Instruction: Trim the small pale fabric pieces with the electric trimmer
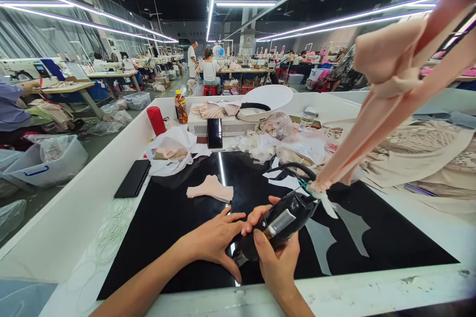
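Note:
My right hand (277, 252) is wrapped round a black hand-held power tool (286, 218). Its rear end, with a cord, hangs from a knotted peach fabric strip (357, 124). The tool's front end points down and left at the black work surface (178, 247); its tip is hard to make out. My left hand (219, 237) lies spread on that surface, thumb and fingers apart, just left of the tool's tip. Beyond it rests a small stack of peach fabric pieces (210, 188). Translucent pattern pieces (322, 242) lie to the right of the tool.
A phone (214, 132) leans on a white box (199, 126) at the back. Bagged pieces (173, 148), a drink bottle (181, 108) and a red cylinder (156, 121) stand nearby. Beige fabric (416, 153) heaps at right. A black flat case (133, 179) lies left. People work at machines beyond.

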Action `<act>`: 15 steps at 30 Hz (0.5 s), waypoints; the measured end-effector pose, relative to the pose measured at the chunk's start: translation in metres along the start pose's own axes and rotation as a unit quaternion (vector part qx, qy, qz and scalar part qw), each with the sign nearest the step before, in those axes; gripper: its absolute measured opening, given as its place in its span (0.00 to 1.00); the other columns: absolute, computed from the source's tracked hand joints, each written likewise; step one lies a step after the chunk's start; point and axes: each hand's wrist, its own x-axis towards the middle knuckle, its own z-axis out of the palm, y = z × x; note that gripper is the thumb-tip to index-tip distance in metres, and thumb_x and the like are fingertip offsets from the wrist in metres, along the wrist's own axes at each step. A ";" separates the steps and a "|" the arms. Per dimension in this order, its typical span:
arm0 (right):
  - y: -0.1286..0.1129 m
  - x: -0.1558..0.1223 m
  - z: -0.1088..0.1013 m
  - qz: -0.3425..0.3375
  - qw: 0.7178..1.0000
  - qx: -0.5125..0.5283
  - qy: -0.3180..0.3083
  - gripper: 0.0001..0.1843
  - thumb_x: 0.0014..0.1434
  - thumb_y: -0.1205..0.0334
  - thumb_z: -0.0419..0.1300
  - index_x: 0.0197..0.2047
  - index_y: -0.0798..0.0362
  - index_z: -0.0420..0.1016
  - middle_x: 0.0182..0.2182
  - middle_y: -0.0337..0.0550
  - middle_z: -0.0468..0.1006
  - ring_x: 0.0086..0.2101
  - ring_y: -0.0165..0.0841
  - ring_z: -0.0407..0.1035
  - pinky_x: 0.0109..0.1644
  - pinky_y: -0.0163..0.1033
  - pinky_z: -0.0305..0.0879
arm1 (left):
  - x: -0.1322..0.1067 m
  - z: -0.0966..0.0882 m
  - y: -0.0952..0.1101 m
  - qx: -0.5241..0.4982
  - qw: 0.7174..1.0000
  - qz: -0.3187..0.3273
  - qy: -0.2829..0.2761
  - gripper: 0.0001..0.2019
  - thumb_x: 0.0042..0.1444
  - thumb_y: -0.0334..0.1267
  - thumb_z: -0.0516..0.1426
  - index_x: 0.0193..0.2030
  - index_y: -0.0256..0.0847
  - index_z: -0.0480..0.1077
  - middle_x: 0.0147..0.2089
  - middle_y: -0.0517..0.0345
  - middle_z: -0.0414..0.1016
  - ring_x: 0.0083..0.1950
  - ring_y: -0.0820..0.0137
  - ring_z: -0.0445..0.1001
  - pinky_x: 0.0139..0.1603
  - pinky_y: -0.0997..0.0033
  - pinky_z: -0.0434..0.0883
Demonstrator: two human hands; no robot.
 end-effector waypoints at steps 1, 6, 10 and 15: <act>0.001 0.000 0.000 0.002 1.000 0.001 0.001 0.26 0.63 0.62 0.67 0.61 0.43 0.64 0.36 0.36 0.75 0.32 0.31 0.74 0.41 0.41 0.75 | 0.001 -0.001 0.001 0.001 1.000 -0.001 0.000 0.55 0.45 0.60 0.72 0.75 0.47 0.53 0.73 0.42 0.62 0.77 0.47 0.50 0.76 0.36 0.37; 0.006 0.000 0.001 0.017 1.000 0.006 0.014 0.27 0.63 0.60 0.67 0.61 0.42 0.63 0.36 0.36 0.74 0.33 0.31 0.74 0.43 0.42 0.76 | 0.000 -0.005 0.006 0.014 1.000 -0.004 -0.010 0.57 0.43 0.61 0.72 0.76 0.46 0.53 0.73 0.39 0.60 0.76 0.44 0.52 0.75 0.33 0.39; 0.006 0.003 0.001 0.003 1.000 0.014 0.024 0.30 0.61 0.55 0.68 0.61 0.44 0.60 0.37 0.37 0.74 0.32 0.32 0.74 0.42 0.43 0.78 | -0.007 0.004 -0.008 0.034 0.999 -0.006 0.002 0.54 0.48 0.61 0.70 0.77 0.50 0.50 0.75 0.41 0.58 0.77 0.44 0.50 0.74 0.30 0.43; 0.000 0.012 0.000 0.009 0.999 0.021 0.037 0.22 0.58 0.50 0.69 0.49 0.46 0.65 0.34 0.35 0.72 0.24 0.28 0.67 0.31 0.36 0.73 | -0.008 0.012 -0.031 0.043 0.998 0.001 0.039 0.41 0.53 0.52 0.70 0.71 0.55 0.60 0.76 0.47 0.57 0.76 0.47 0.52 0.74 0.33 0.49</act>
